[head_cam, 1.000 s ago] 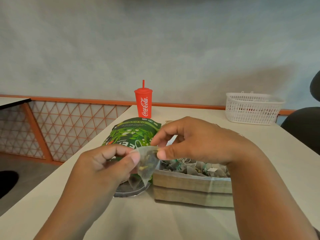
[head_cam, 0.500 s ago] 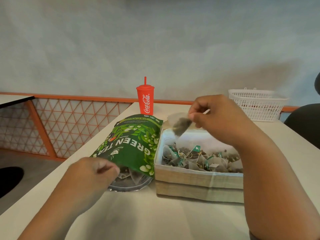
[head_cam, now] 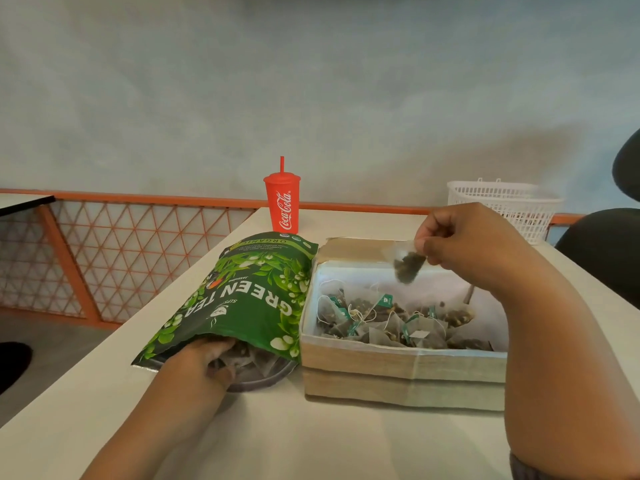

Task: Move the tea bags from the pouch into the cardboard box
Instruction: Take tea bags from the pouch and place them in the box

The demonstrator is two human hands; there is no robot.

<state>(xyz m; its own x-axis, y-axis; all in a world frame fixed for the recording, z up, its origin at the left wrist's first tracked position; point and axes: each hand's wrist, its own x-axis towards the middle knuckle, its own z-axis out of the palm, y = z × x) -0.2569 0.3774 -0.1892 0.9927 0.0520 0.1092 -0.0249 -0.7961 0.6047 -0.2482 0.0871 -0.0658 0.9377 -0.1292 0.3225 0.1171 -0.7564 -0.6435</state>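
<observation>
A green tea pouch (head_cam: 252, 299) lies flat on the table, its open mouth toward me. My left hand (head_cam: 204, 362) reaches into that mouth, fingers hidden among the tea bags inside. To the right stands the cardboard box (head_cam: 401, 372), holding several pyramid tea bags (head_cam: 377, 320). My right hand (head_cam: 464, 237) hovers over the box's far side and pinches one tea bag (head_cam: 408, 263), which hangs above the box.
A red Coca-Cola cup with a straw (head_cam: 282, 202) stands behind the pouch. A white plastic basket (head_cam: 509, 206) sits at the table's far right. A dark chair (head_cam: 613, 244) is at the right edge. The table's left edge runs diagonally past the pouch.
My right hand has carried the tea bag from in front of me to above the box's far side. My left hand has dropped and gone into the pouch's mouth.
</observation>
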